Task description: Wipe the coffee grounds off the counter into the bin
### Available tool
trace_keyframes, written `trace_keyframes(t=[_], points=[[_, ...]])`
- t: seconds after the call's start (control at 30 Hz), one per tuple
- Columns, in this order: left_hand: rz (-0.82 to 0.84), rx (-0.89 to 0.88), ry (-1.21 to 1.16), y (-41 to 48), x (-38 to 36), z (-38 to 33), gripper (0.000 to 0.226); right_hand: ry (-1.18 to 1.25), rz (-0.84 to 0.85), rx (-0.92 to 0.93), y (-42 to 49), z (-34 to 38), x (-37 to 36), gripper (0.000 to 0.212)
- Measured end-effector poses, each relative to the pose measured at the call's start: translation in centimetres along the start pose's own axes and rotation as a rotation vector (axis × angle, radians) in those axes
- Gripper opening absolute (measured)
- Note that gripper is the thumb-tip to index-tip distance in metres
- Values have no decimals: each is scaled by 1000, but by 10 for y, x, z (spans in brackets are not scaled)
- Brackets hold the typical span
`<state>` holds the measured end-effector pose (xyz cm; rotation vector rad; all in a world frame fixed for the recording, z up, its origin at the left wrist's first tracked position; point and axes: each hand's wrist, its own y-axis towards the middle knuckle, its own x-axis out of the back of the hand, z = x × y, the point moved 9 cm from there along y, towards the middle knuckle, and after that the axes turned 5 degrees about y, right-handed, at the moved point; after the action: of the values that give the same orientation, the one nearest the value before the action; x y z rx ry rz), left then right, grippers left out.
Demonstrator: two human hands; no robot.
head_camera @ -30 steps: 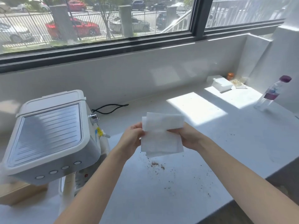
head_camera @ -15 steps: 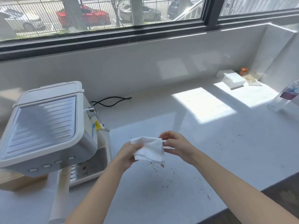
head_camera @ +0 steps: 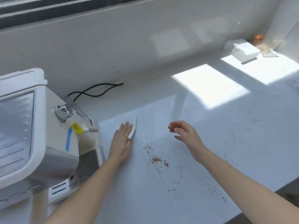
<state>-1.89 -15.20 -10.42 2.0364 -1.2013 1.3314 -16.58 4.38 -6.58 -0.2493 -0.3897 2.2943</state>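
Observation:
A folded white paper towel [head_camera: 133, 128] lies flat on the white counter [head_camera: 202, 126], just right of the coffee machine. My left hand [head_camera: 122, 139] presses down on the towel with flat fingers. Brown coffee grounds [head_camera: 156, 157] are scattered on the counter to the right of that hand, with finer specks spreading toward the front edge and far right. My right hand [head_camera: 186, 135] hovers above the counter beyond the grounds, fingers apart, holding nothing. No bin is in view.
A white coffee machine [head_camera: 32, 135] fills the left side, its black cord [head_camera: 95, 91] trailing along the back wall. A white box [head_camera: 244, 52] and an orange item [head_camera: 258, 38] sit in the far right corner. The counter's front edge runs at lower right.
Both hands held the towel up in the air before. Now the left hand has pressed it onto the counter and the right hand has let go. The view has tilted down.

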Motion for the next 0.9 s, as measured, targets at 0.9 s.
trace_keyframes(t=[0.9], points=[[212, -274, 68, -109, -88, -127, 61, -1375, 160, 307, 73, -45, -5, 65]])
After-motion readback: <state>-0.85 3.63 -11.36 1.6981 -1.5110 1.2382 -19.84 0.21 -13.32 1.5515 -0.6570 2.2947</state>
